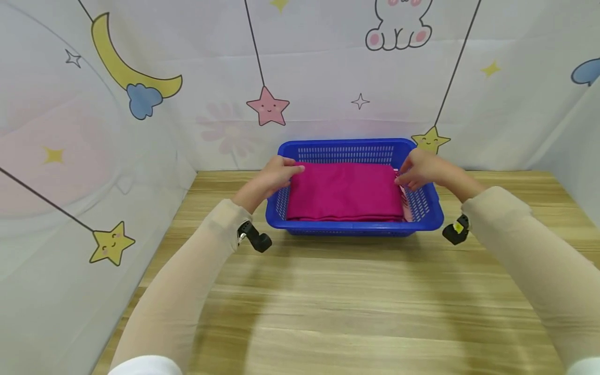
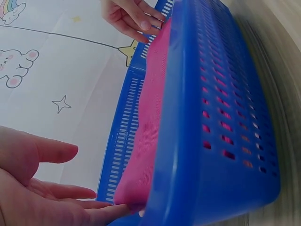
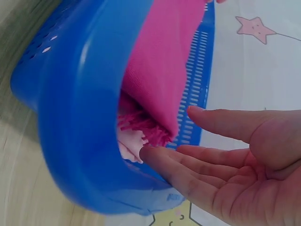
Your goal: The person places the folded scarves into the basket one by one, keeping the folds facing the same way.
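A folded magenta cloth [image 1: 347, 190] lies flat in a blue plastic basket [image 1: 356, 225]. My left hand [image 1: 276, 176] is at the cloth's left end, fingers extended and thumb apart; in the left wrist view its fingertips touch the cloth's lower corner. At the opposite end is my right hand [image 1: 424, 167], its thumb spread from nearly straight fingers. The right wrist view shows those fingertips close to the magenta fringe [image 3: 150, 132] hanging from the folded edge. Beneath it, a pale pink cloth [image 3: 129, 143] peeks out, mostly hidden by the magenta one.
The basket stands at the back of a wood-grain table [image 1: 337, 291], against a white fabric backdrop [image 1: 319, 57] printed with stars, a moon and an animal. Bare tabletop extends in front of the basket. A small black camera [image 1: 255, 237] is strapped to each wrist.
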The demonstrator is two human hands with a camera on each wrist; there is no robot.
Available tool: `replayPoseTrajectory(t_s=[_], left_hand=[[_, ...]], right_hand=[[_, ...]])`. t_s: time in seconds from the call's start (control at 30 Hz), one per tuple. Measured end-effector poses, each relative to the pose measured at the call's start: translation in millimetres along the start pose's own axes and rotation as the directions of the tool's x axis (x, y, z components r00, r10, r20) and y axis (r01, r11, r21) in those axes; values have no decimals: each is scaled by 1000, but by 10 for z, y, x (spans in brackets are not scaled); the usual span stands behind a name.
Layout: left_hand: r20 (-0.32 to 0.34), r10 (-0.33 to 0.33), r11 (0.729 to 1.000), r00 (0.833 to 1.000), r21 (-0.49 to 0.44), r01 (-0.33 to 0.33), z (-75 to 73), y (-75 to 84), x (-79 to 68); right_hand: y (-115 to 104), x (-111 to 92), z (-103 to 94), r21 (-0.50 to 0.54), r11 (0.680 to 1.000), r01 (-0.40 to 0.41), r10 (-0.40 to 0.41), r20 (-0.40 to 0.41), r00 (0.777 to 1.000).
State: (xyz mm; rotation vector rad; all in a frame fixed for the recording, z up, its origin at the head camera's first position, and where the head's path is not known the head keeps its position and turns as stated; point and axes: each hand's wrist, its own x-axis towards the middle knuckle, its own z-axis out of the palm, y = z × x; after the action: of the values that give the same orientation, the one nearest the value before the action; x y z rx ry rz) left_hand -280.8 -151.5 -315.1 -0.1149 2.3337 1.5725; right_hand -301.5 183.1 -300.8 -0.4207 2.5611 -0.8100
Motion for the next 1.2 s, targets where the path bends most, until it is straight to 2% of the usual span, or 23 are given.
replayPoseTrajectory(t_s=[0.17,0.4,0.53,0.67,0.73,0.83,0.97,1.2], left_hand=[[7,25,1000,1000,-10,-25,-39,-8,-28],[11,66,996,998,-56,-65,-104,-29,-67],[-5,101,991,995,-85,-101,-137,-40,-80],[-29,140,984,990,-108,-142,-172,-40,-114],[-40,157,980,987,-121,-160,-186,-48,-125],[-65,180,976,981,-112,-187,-208,-70,-132],[-92,239,967,967,-68,-246,-243,-117,-144],[-125,375,927,919,50,-372,-312,-179,-218]], right_hand=[[55,-63,-44,28,999,33,-31,-46,998],[139,-168,-84,59,990,127,-119,-129,985],[163,-241,-83,12,990,141,-136,-201,970],[176,-332,-69,-63,983,172,-183,-274,944],[191,-381,-66,-94,978,188,-208,-299,931],[223,-439,-65,-119,976,182,-211,-317,924],[267,-522,-63,-133,978,160,-196,-333,922],[345,-672,-26,-164,979,117,-174,-396,901]])
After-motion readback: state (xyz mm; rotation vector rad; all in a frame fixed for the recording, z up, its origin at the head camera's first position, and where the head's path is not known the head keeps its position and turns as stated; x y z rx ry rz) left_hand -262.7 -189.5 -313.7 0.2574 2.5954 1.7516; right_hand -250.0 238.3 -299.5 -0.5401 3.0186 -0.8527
